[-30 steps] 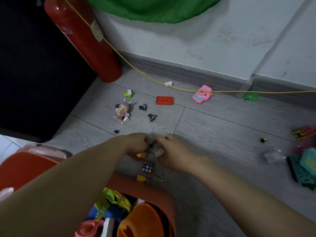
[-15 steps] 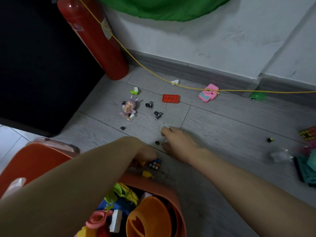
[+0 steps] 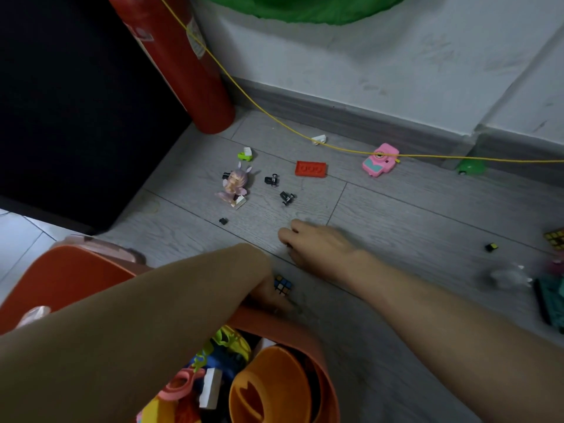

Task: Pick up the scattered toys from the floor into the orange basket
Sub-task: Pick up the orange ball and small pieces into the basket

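The orange basket sits at the bottom left with several toys inside. My left hand hangs just beyond its far rim, mostly hidden behind my forearm, fingers bent down beside a small puzzle cube on the floor. My right hand lies palm down on the floor a little further out, blurred, fingers curled under. Scattered beyond are a pink-haired doll, a red brick, a pink toy car, a small green car and black pieces.
A red fire extinguisher leans in the corner, and a yellow cord runs from it along the wall. A green toy sits by the skirting. A second puzzle cube and a teal toy lie at the right edge.
My left hand has drawn back from the middle of the floor to the basket rim. My right hand, which pinched a small pale block, has shifted slightly forward along the floor.
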